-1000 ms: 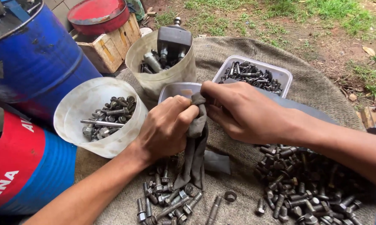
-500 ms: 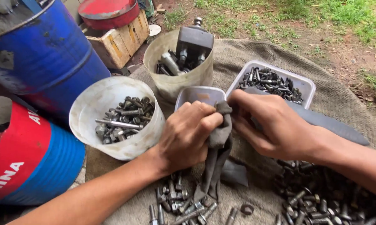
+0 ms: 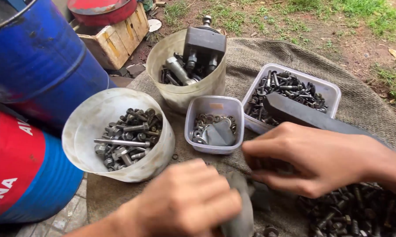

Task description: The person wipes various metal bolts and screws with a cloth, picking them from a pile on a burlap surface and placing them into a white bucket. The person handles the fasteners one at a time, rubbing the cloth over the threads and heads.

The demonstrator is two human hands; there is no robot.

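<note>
Grey cloth strip [image 3: 241, 215] clenched in left hand [image 3: 189, 202]; right hand [image 3: 307, 158] pinching its end; lowered from earlier, nearer bolt pile [image 3: 356, 215].

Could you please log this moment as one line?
left hand: holds grey rag | right hand: pinching at rag | near: washer tub, bolt bucket, burlap

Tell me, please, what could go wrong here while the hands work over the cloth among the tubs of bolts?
1. The left hand grips a grey rag close to the small tub of washers; a tug could perhaps tip it.
2. The dark metal bar lies slanted across the rectangular tub and might slide off.
3. The right hand works beside the loose bolt pile, so it may scatter pieces.
</note>
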